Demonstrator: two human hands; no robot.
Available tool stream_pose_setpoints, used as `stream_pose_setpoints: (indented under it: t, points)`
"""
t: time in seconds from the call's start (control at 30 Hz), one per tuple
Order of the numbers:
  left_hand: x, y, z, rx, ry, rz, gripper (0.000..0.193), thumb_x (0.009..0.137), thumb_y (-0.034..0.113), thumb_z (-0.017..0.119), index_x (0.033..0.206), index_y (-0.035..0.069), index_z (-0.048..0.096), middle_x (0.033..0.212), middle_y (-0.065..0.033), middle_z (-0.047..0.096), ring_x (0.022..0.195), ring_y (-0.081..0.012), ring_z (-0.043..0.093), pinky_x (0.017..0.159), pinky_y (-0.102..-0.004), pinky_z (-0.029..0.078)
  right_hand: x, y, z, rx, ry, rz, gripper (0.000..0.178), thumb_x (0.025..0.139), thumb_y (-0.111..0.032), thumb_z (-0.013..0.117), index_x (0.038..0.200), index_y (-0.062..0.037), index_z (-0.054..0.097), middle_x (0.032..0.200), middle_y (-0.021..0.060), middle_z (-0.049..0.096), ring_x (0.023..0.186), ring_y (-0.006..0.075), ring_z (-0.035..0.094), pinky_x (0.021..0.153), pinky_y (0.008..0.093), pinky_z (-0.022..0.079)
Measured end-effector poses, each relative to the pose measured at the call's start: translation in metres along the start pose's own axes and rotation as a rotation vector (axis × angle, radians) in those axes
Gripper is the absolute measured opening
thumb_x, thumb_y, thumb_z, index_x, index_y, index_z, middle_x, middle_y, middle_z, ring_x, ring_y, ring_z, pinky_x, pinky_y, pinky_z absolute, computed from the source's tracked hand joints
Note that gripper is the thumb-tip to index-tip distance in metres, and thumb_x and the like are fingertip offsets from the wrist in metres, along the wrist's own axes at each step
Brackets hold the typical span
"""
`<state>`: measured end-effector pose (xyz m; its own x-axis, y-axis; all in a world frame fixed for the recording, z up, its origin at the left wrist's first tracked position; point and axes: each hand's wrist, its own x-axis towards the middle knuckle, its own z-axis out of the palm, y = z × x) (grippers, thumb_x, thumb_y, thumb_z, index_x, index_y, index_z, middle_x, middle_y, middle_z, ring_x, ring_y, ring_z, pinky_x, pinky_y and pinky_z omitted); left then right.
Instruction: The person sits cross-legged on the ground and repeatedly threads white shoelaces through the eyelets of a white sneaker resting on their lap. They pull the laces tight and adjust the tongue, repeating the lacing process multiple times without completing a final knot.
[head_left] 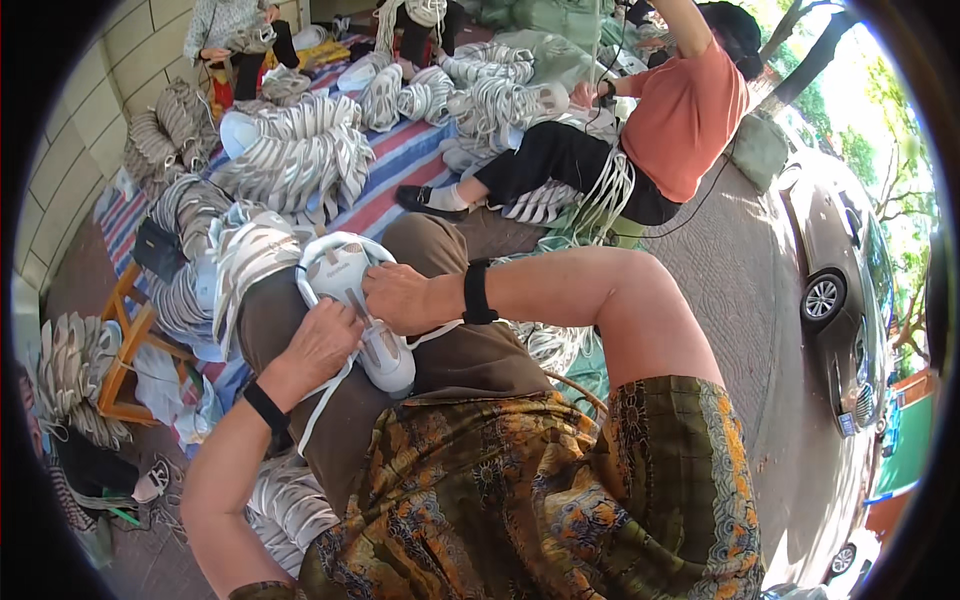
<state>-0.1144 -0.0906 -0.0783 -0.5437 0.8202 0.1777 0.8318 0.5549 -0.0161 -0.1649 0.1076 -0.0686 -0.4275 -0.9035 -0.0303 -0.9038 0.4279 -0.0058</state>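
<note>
A white and pale grey shoe upper (pixel 338 268) lies across my lap, its toe pointing away from me. My left hand (pixel 322 342) is closed at its left edge, fingers pinched on a white shoelace (pixel 322 405) that trails down over my thigh. From the right, my right hand (pixel 402 298) bends its fingers in at the lacing opening and grips the upper there; its fingertips are partly hidden. Nearer to me the tongue and heel part (pixel 387 362) shows below both hands. A bundle of similar uppers (pixel 258 250) rests against my left knee.
Bundles of pale uppers (pixel 300 150) cover a striped sheet (pixel 400 165) ahead. A wooden stool (pixel 128 350) stands at left. Front right sits a person in an orange shirt (pixel 680 120), laces over their lap. Two others sit at the back. A parked car (pixel 840 280) is at right.
</note>
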Motion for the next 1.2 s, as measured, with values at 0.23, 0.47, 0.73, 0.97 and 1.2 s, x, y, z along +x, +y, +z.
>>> stream_pose_setpoints:
  t: [0.23,0.47,0.73,0.97,1.2]
  points:
    - [-0.008,0.003,0.006,0.07,0.04,-0.018,0.027,0.075,0.024,0.071,0.086,0.001,0.063,0.085,-0.0104,0.055,0.085,-0.0261,0.052,0.078,-0.0378,0.039,0.011,-0.017,-0.011,-0.096,-0.203,0.064,0.021,0.072,-0.016,0.067,0.083,0.0017,0.07,0.099,0.0188,0.065,0.102,0.0316,0.058,0.087,0.0413,0.044]
    - [-0.008,0.009,0.012,0.068,0.089,-0.076,0.024,0.072,0.022,0.073,0.081,0.002,0.064,0.087,-0.0098,0.056,0.087,-0.0248,0.052,0.08,-0.0368,0.039,0.019,-0.016,-0.008,0.105,-0.219,0.29,0.019,0.073,-0.015,0.065,0.084,-0.0016,0.072,0.095,0.0177,0.067,0.099,0.0321,0.061,0.088,0.0431,0.042]
    - [-0.009,0.016,0.013,0.164,0.137,-0.129,0.011,0.072,0.01,0.066,0.079,0.002,0.064,0.085,-0.0103,0.057,0.086,-0.0254,0.053,0.08,-0.0371,0.04,0.027,-0.016,0.0,0.14,-0.117,0.441,0.019,0.069,-0.017,0.065,0.075,-0.0006,0.071,0.086,0.0197,0.068,0.089,0.0348,0.065,0.085,0.0438,0.044]
    - [-0.007,0.02,0.009,0.039,0.113,-0.223,0.011,0.068,0.01,0.064,0.073,0.001,0.069,0.076,-0.0141,0.063,0.087,-0.0277,0.056,0.081,-0.0381,0.04,0.017,-0.019,0.006,0.098,0.034,0.445,0.019,0.069,-0.016,0.063,0.075,-0.0001,0.07,0.087,0.0184,0.066,0.091,0.0343,0.063,0.087,0.0438,0.044]
    - [0.005,0.011,0.014,-0.023,-0.067,-0.393,0.016,0.072,0.021,0.062,0.064,0.009,0.068,0.067,-0.0119,0.064,0.076,-0.0268,0.058,0.074,-0.0384,0.036,0.011,-0.014,0.017,0.375,0.428,0.357,0.012,0.076,-0.014,0.059,0.077,-0.0029,0.062,0.088,0.0149,0.059,0.085,0.0361,0.06,0.076,0.0447,0.048]
